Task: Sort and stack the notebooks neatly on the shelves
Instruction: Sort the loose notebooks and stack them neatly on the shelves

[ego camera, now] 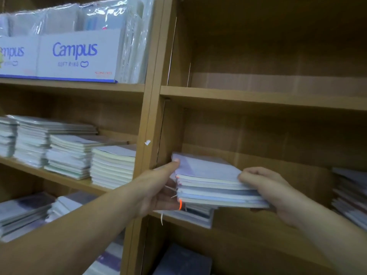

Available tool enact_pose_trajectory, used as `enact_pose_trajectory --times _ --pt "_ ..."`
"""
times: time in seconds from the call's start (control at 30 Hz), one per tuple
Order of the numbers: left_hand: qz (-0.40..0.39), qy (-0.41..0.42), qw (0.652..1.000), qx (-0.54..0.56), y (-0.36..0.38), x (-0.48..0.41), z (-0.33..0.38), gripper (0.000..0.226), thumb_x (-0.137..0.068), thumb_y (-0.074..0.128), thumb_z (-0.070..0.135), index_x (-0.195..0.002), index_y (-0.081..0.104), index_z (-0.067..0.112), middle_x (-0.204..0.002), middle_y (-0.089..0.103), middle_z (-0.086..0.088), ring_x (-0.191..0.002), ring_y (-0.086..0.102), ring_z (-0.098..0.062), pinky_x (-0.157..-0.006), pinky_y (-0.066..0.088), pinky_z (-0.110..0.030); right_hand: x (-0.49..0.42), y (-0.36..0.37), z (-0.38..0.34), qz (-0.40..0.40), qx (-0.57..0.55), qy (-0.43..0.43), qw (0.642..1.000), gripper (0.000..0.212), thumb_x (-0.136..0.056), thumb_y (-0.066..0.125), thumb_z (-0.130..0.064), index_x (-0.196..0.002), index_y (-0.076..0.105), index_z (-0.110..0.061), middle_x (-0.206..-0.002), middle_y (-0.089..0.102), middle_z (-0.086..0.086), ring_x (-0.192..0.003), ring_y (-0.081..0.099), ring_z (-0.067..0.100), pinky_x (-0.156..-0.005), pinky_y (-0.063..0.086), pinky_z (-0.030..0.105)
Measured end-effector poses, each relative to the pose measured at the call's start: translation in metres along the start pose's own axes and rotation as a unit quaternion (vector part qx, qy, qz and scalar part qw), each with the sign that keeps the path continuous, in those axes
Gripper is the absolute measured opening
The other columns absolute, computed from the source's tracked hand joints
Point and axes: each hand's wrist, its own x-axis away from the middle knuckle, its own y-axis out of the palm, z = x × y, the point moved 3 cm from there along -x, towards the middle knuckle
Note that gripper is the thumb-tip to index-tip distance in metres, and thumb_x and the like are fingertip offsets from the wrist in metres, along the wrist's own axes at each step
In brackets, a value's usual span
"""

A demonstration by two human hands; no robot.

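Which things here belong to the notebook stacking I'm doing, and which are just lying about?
In the job: notebook stack, gripped by left hand and right hand; lower pile beneath it.
Lying about: Campus boxes; left-bay piles; dark notebook below.

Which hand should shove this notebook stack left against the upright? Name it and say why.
Probably the right hand: it grips the notebook stack at its right edge, so it can push leftward. The left hand sits between stack and upright, and must clear out first.
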Motion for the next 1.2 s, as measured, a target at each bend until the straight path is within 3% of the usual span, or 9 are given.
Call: enact_pose_trajectory --times 0.13,0.23,0.37,0.43,0.53,0.63,0.87,1.0,1.2 --pt "-0.008 0.021 1.0 0.021 0.013 0.003 0.006 0.031 -0.095 0.069 0.028 -0.115 0.066 0.003 -0.095 0.078 -0.019 -0.088 0.077 -0.032 -0.085 0.061 -0.046 0.01 -0.003 0.001 0.007 0.007 -0.027 1.0 0.05 -0.09 0.068 -0.038 -0.138 0.054 -0.031 -0.119 0.058 -0.008 -0.095 0.063 0.014 -0.074 0.061 0.037" --pt "-0.052 0.033 0.998 0.034 0.015 0.019 0.002 0.025 -0.094 0.068 0.018 -0.117 0.07 0.008 -0.103 0.076 -0.022 -0.095 0.073 -0.033 -0.092 0.057 -0.045 0.023 -0.011 0.012 -0.007 0.023 -0.048 0.999 0.06 -0.093 0.065 -0.042 -0.148 0.042 -0.037 -0.127 0.051 -0.011 -0.098 0.056 0.005 -0.077 0.051 0.024" --pt "-0.099 0.056 0.993 0.042 0.021 0.042 -0.022 0.032 -0.09 0.065 0.008 -0.121 0.07 0.006 -0.113 0.074 -0.021 -0.115 0.066 -0.041 -0.103 0.052 -0.052 0.05 -0.031 0.033 -0.085 -0.018 -0.045 0.995 0.085 -0.078 0.073 -0.04 -0.153 0.034 -0.039 -0.14 0.051 -0.008 -0.115 0.058 0.012 -0.101 0.05 0.038" --pt "-0.119 0.074 0.99 0.033 0.025 0.056 -0.035 0.04 -0.087 0.064 0.0 -0.125 0.068 0.011 -0.119 0.073 -0.016 -0.119 0.065 -0.04 -0.109 0.046 -0.056 0.069 -0.039 0.041 -0.129 -0.017 -0.051 0.99 0.089 -0.07 0.074 -0.033 -0.151 0.037 -0.04 -0.131 0.059 -0.013 -0.114 0.062 0.008 -0.099 0.051 0.035" --pt "-0.165 0.108 0.98 -0.007 0.037 0.08 -0.054 0.06 -0.078 0.071 0.0 -0.134 0.061 0.018 -0.125 0.071 -0.015 -0.117 0.067 -0.037 -0.109 0.044 -0.06 0.098 -0.046 0.052 -0.116 -0.003 -0.088 0.989 0.079 -0.086 0.074 -0.021 -0.153 0.036 -0.039 -0.137 0.059 -0.02 -0.118 0.058 -0.005 -0.104 0.048 0.029" --pt "-0.17 0.162 0.971 -0.038 0.052 0.096 -0.074 0.055 -0.09 0.07 0.001 -0.138 0.057 0.023 -0.127 0.071 -0.008 -0.118 0.068 -0.03 -0.106 0.048 -0.057 0.126 -0.055 0.063 -0.069 0.015 -0.104 0.992 0.086 -0.095 0.068 -0.017 -0.16 0.014 -0.033 -0.155 0.035 -0.022 -0.133 0.043 -0.005 -0.117 0.032 0.024" --pt "-0.102 0.301 0.935 -0.156 0.085 0.117 -0.153 0.065 -0.097 0.066 0.011 -0.147 0.04 0.043 -0.136 0.058 0.03 -0.127 0.055 0.004 -0.105 0.051 -0.027 0.197 -0.051 0.124 0.022 0.091 -0.058 0.994 0.12 -0.093 0.065 -0.01 -0.141 -0.034 -0.055 -0.152 0.013 -0.024 -0.126 0.023 -0.004 -0.107 0.02 0.018" --pt "-0.092 0.269 0.925 -0.252 0.095 0.106 -0.213 0.07 -0.095 0.062 0.043 -0.147 0.021 0.064 -0.141 0.047 0.037 -0.131 0.049 0.001 -0.106 0.051 -0.04 0.225 -0.032 0.179 0.059 0.095 -0.014 0.994 0.119 -0.092 0.062 -0.003 -0.14 -0.035 -0.053 -0.149 0.011 -0.026 -0.114 0.03 -0.002 -0.09 0.027 0.01" --pt "-0.053 0.237 0.931 -0.274 0.109 0.054 -0.265 0.07 -0.095 0.067 0.03 -0.148 0.028 0.055 -0.134 0.049 0.039 -0.123 0.052 0.002 -0.104 0.052 -0.038 0.203 -0.016 0.234 0.08 0.109 -0.013 0.991 0.119 -0.096 0.06 -0.006 -0.135 -0.042 -0.053 -0.153 0.006 -0.026 -0.092 0.023 -0.01 -0.088 0.036 0.022"
